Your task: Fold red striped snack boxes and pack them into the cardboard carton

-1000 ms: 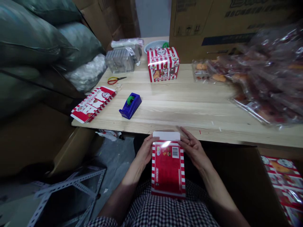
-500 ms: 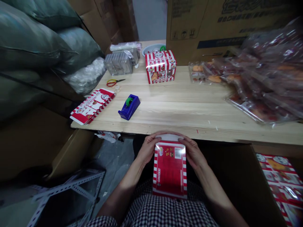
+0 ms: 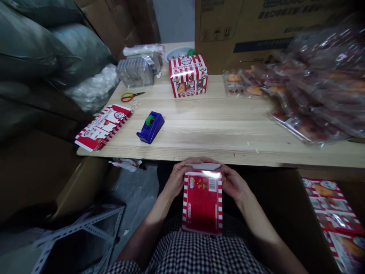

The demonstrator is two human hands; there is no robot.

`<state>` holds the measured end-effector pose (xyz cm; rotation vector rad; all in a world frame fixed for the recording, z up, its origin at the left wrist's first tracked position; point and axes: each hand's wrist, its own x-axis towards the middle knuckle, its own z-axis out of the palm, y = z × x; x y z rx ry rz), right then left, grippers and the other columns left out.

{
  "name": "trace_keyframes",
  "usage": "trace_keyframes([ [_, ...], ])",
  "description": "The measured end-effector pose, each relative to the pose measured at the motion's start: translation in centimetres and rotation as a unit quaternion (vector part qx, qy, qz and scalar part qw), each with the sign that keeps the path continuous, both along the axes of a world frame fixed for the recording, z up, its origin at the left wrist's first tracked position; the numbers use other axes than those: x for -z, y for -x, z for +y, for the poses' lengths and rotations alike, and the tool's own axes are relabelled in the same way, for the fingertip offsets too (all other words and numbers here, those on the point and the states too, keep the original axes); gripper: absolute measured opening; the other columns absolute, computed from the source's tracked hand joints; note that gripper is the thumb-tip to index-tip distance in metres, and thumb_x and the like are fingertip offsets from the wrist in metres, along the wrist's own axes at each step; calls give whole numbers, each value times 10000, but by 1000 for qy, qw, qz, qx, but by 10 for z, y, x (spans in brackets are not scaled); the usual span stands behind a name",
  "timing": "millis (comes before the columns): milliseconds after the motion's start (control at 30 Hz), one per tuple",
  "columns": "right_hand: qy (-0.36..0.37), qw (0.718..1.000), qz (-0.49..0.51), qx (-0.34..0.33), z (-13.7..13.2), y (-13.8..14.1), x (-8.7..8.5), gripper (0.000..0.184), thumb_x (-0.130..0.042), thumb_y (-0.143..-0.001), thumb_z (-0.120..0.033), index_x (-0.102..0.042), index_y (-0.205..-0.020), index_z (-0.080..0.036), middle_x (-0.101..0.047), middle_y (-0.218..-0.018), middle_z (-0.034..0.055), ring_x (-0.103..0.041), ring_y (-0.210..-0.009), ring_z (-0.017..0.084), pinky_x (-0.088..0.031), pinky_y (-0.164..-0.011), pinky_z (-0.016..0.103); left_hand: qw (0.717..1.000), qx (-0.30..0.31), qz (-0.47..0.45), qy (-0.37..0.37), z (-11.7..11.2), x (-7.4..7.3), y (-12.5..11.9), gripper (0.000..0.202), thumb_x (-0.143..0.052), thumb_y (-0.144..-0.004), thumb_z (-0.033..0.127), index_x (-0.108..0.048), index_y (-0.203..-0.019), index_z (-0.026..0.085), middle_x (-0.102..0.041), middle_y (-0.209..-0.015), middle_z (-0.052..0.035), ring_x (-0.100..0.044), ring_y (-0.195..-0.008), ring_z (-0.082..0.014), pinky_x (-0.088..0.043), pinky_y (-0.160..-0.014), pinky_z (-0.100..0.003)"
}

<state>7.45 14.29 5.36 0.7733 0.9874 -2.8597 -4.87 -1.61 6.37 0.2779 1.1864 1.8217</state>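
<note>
A red and white striped cardboard box (image 3: 202, 201) is between my hands, over my lap and just in front of the table edge. Its printed panel with a barcode faces up, and a white flap shows at its far end. My left hand (image 3: 179, 177) grips the far left corner, thumb on the flap. At the far right corner my right hand (image 3: 232, 182) holds the same box, its fingers curled behind. The fingertips behind the flap are partly hidden. On the table ahead sits a blue tape dispenser (image 3: 150, 127) with a green roll.
A folded striped carton (image 3: 103, 127) lies at the table's left edge, near scissors (image 3: 131, 96). An assembled box (image 3: 188, 76) stands at the back, beside clear plastic cases (image 3: 135, 71). Plastic-wrapped trays (image 3: 310, 99) pile up on the right. Printed cartons (image 3: 333, 213) lie lower right.
My view has shifted slightly, so the table's things appear a little further left and up. The flap at the box's far end looks flatter and narrower. Both hands still hold the box.
</note>
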Motion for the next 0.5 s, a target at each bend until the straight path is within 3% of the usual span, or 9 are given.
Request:
trace_keyframes([
  [133,-39,995,-30,84,-7,-6,-2,173,-680,-704,-168,-787,-830,-218,-794,-893,14,-712,-762,179,-555,-793,299,999,25,24,32,-8,3,1,275,-608,-784,149,-799,-981,136,-760,-1125,-117,-687,-1091,-274,-476,-1002,-363],
  [267,-90,986,-24,138,-19,-16,-5,171,-689,-730,-165,-795,-849,-227,-788,-1038,27,-714,-963,202,-527,-902,306,990,95,104,24,-20,0,5,329,-605,-890,267,-744,-1173,173,-701,-1270,-124,-639,-1191,-286,-459,-1038,-393],
  [367,-108,985,-17,136,-21,-19,-6,183,-680,-772,-199,-800,-909,-223,-772,-1106,52,-690,-1069,236,-494,-985,358,973,116,200,30,-22,-1,9,343,-640,-894,273,-723,-1221,212,-638,-1373,-108,-558,-1306,-282,-411,-1099,-392],
  [500,-92,993,31,74,-14,-21,-10,233,-638,-847,-373,-801,-920,-224,-719,-1232,72,-653,-1140,291,-492,-997,435,968,106,223,45,-20,5,13,264,-602,-914,244,-771,-1114,210,-695,-1274,-113,-620,-1221,-276,-457,-1039,-390],
])
